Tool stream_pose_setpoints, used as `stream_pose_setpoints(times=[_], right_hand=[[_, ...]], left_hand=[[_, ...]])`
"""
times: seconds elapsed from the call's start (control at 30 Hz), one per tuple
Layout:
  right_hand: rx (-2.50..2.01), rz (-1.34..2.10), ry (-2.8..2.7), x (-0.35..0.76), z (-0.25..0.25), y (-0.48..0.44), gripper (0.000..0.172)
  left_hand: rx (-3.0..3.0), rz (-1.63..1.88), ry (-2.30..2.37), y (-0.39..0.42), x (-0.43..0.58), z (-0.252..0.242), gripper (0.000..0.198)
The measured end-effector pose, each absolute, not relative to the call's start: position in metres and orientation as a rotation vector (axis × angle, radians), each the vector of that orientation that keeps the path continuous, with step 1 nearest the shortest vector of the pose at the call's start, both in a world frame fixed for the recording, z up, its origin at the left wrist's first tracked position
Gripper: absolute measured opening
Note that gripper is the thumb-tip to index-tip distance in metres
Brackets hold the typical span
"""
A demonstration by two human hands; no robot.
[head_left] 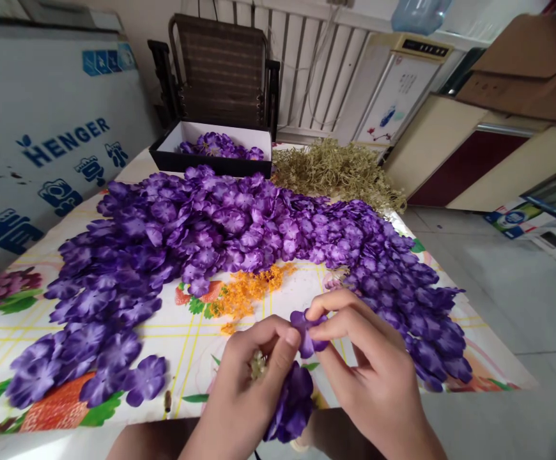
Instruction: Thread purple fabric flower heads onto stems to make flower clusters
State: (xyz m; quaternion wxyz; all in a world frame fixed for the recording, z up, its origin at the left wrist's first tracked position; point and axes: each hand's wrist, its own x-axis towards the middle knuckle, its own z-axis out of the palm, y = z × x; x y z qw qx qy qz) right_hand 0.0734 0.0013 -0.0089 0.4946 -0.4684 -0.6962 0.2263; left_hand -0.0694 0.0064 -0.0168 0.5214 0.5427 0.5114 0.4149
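My left hand (pixel 249 383) is closed round a bunch of purple fabric flowers (pixel 293 404) and a pale green stem tip (pixel 257 365), near the table's front edge. Its thumb touches a single purple petal (pixel 307 332). My right hand (pixel 364 364) pinches that same petal between thumb and forefinger, right against the left hand. A big heap of purple petals (pixel 211 236) spreads across the table beyond both hands. A small pile of orange flower centres (pixel 249 291) lies just ahead of my hands.
The table has a fruit-print cloth (pixel 182 345). A black box (pixel 211 150) with more purple petals stands at the far edge, beside a heap of dry yellow-green sprigs (pixel 335 169). A folding chair (pixel 220 70) stands behind. A white freezer (pixel 43 134) is on the left.
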Motion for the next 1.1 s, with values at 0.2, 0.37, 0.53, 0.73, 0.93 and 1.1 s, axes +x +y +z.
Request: stream_pose_setpoints(times=[0.2,0.37,0.53,0.73,0.93,1.1], right_hand=[[-1.381,0.676,-1.32,0.085,-0.023,0.009,0.008],[-1.431,0.935,-1.027,0.099,-0.044,0.025,0.014],[-1.517,0.959,-1.117,0.11,-0.066,0.038,0.025],[-1.681,0.905,-1.276,0.123,-0.076,0.045,0.019],[-1.75,0.784,-1.42,0.114,-0.077,0.051,0.017],[-1.674,0.662,-1.495,0.111,-0.082,0.063,0.019]], left_hand=[[1.348,0.942,1.206,0.006,-0.071,-0.017,0.038],[1.863,0.888,1.079,0.011,-0.077,-0.026,0.023],[1.856,1.012,1.064,0.011,-0.082,-0.031,0.028],[1.924,1.11,1.125,0.014,-0.092,-0.025,0.029],[2.25,1.003,1.109,0.023,-0.098,-0.019,0.037],[2.272,0.998,1.041,0.024,-0.104,-0.024,0.044]])
